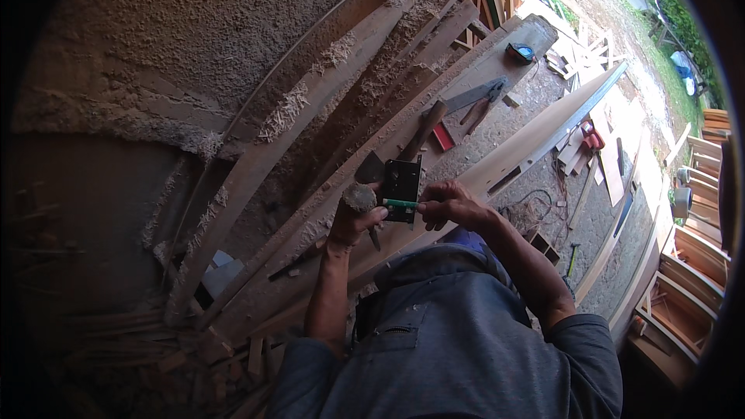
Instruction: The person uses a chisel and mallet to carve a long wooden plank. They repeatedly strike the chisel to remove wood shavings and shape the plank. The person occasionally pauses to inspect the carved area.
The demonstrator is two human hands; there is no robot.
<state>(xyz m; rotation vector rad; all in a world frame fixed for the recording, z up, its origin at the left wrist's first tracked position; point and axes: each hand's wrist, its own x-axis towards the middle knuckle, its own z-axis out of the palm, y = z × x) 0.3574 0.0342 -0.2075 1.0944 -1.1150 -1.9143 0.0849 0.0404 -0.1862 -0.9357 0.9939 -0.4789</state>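
My left hand (355, 223) is closed around a tool with a round, pale wooden end (359, 198); a dark metal blade (370, 168) shows beyond it. Beside its fingers a dark, flat mortise lock case (402, 176) stands upright in front of my chest. My right hand (450, 206) pinches a short green pencil-like stick (400, 203), which lies across the lock's lower part. Which left fingers touch the lock is hard to make out. Just beyond my right hand runs a long pale board (535, 138) with a dark slot (504, 181) cut in its edge.
Along a shavings-covered timber lie a dark wooden handle (423, 132), a red piece (444, 137), pliers (483, 102) and a tape measure (521, 52). A red power tool (592, 136) rests among offcuts on the right. Planks (272, 120) lean near the rough wall (194, 31).
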